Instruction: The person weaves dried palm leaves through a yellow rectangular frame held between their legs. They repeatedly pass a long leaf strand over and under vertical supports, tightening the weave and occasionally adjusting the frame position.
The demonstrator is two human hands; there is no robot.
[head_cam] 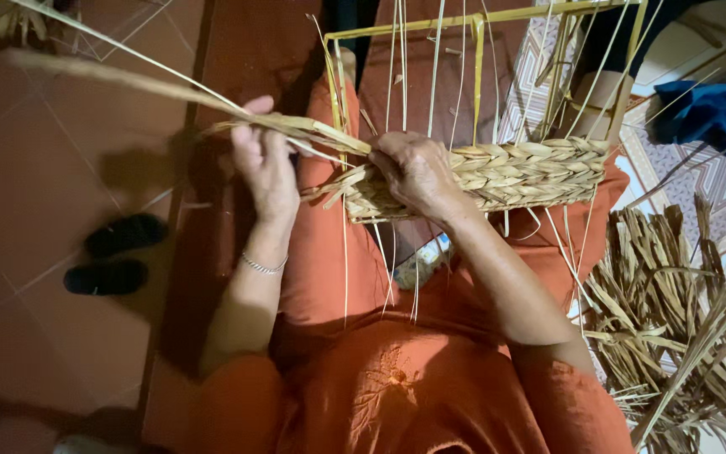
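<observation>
A partly woven straw basket [521, 172] lies on my lap, built around a yellow wire frame [476, 50] with thin upright stakes. My left hand [264, 160] grips a bundle of long dried leaf strands [153, 84] that stretch away to the upper left. My right hand [418, 172] presses on the braided corner of the basket, fingers closed over the weave where the strands meet it. A thin bracelet [262, 266] circles my left wrist.
A heap of dried leaf strips [674, 311] lies on the floor at the right. A pair of black sandals [115, 252] sits on the red tiles at the left. A blue cloth [716, 113] and a patterned mat [707, 181] are at the upper right.
</observation>
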